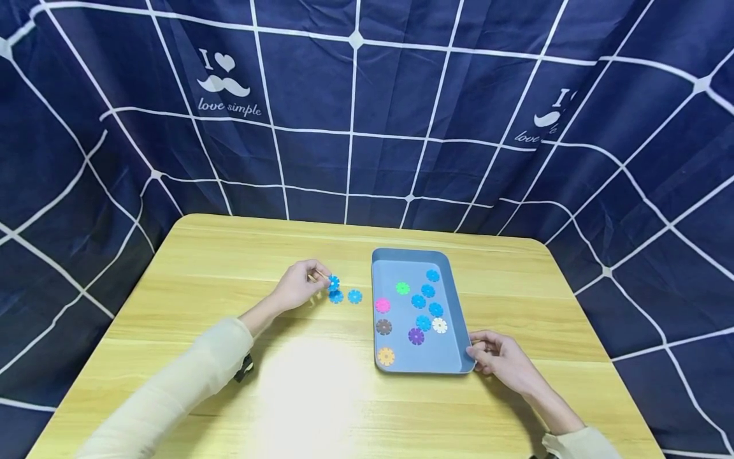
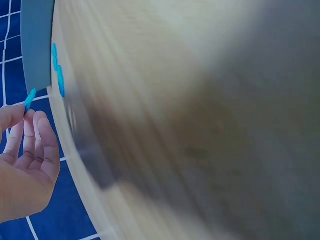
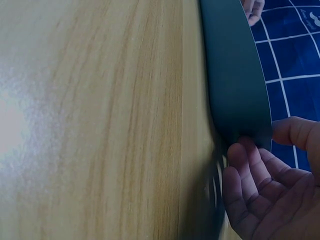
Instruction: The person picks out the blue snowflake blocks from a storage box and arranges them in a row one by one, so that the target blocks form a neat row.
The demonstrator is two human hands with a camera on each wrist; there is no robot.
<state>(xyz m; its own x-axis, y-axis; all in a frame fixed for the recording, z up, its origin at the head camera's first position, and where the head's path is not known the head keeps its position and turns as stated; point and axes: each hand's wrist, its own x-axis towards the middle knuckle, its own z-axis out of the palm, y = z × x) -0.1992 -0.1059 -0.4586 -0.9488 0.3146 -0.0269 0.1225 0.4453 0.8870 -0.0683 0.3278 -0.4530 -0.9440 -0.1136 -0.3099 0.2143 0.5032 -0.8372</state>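
My left hand (image 1: 301, 284) pinches a blue notched disc (image 1: 334, 283) between thumb and finger, held above the table left of the tray. Two more blue discs (image 1: 355, 296) lie on the wood just below and beside it; in the left wrist view the pinched disc (image 2: 30, 100) stands edge-on at the fingertips. My right hand (image 1: 501, 358) grips the near right corner of the blue-grey tray (image 1: 453, 287), thumb at the rim and fingers against the outer wall (image 3: 240, 75). Inside the tray lie several blue discs (image 1: 427, 291) and single green, pink, brown, purple, white and orange (image 1: 386, 356) ones.
The light wooden table (image 1: 229, 255) has rounded far corners. A dark blue curtain (image 1: 309, 159) with white lines hangs behind it and along both sides. Bright glare (image 1: 309, 395) lies on the near part of the tabletop.
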